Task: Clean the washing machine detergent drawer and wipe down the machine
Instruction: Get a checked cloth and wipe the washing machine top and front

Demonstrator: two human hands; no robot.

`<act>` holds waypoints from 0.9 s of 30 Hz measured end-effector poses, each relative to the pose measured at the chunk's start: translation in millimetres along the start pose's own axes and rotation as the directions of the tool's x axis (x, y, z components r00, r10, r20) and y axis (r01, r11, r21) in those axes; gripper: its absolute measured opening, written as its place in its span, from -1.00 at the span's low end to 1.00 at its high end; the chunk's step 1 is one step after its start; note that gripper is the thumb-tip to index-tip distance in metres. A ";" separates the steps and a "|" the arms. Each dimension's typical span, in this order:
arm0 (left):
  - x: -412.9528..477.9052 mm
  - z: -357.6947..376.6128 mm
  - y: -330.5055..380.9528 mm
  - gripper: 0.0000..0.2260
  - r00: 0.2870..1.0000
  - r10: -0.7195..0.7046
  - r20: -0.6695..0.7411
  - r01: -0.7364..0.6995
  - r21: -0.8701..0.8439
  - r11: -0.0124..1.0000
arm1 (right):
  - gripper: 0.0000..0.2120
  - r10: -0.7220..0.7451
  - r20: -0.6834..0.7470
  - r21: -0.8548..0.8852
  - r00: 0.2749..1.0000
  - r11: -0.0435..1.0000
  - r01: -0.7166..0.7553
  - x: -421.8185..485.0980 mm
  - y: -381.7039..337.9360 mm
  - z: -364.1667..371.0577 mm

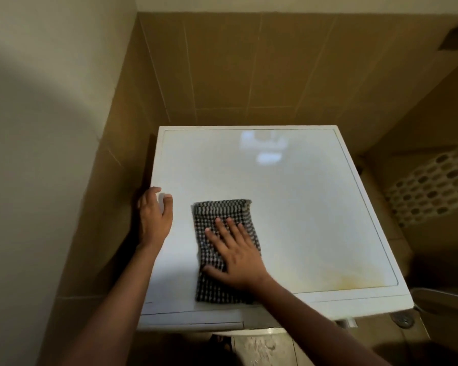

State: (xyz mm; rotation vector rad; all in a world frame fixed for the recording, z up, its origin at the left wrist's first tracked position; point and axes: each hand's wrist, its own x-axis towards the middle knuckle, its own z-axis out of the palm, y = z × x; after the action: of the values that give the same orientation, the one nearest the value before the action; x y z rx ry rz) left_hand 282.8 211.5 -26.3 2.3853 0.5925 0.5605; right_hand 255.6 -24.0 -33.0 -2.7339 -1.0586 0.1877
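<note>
The white top of the washing machine (288,207) fills the middle of the head view, seen from above. A folded dark grey and white checked cloth (218,210) lies flat on its front left part. My right hand (236,252) presses on the cloth with straight, spread fingers. My left hand (155,217) rests on the machine's left edge, its fingers bent over the rim. A yellowish stain (354,280) shows near the front right corner of the top. The detergent drawer front (191,325) is a thin strip at the front left, closed.
Brown tiled walls (236,70) enclose the machine at the back and left, with a narrow gap on the left side. A white perforated laundry basket (434,186) stands to the right. A floor drain (402,319) lies by the machine's front right corner.
</note>
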 end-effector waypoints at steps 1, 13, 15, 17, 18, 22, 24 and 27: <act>5.6 5.3 -0.3 -0.74 1.000 0.031 -0.001 -0.031 0.018 0.999 | -0.24 0.047 -0.016 -0.011 0.999 0.999 -0.047 4.9 17.8 -2.1; 79.9 44.0 -13.0 -0.70 0.963 0.200 0.179 -0.222 0.112 0.969 | -0.18 0.678 -0.044 0.018 0.734 0.735 -0.677 94.2 207.0 -60.8; 79.0 46.6 -17.0 -0.70 0.963 0.217 0.161 -0.236 0.105 0.966 | -0.19 0.772 -0.065 0.032 0.632 0.635 -0.772 97.5 231.5 -65.2; 75.9 46.3 -18.7 -0.66 0.966 0.222 0.132 -0.232 0.071 0.970 | -0.18 0.856 -0.086 0.085 0.510 0.516 -0.852 102.3 246.8 -68.4; 75.0 44.5 -18.6 -0.63 0.968 0.222 0.118 -0.229 0.047 0.972 | -0.17 0.886 -0.093 0.105 0.455 0.463 -0.880 107.9 249.3 -68.8; 73.8 38.2 -10.5 -0.52 0.978 0.177 0.114 -0.165 -0.109 0.980 | -0.13 0.927 -0.051 0.105 0.371 0.374 -0.921 146.5 232.6 -71.6; 75.3 35.7 -8.2 -0.49 0.982 0.143 0.126 -0.121 -0.166 0.979 | -0.13 0.872 -0.070 0.067 0.484 0.488 -0.870 177.5 211.2 -65.9; 75.8 34.4 -7.1 -0.45 0.985 0.110 0.130 -0.084 -0.189 0.978 | -0.14 0.726 -0.049 0.020 0.686 0.687 -0.726 225.6 155.9 -54.3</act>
State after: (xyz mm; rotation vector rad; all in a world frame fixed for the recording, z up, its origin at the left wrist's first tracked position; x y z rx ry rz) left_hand 360.1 241.3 -37.2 2.2647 0.3483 0.4640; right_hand 533.2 8.2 -26.9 -2.9761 0.1186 0.2219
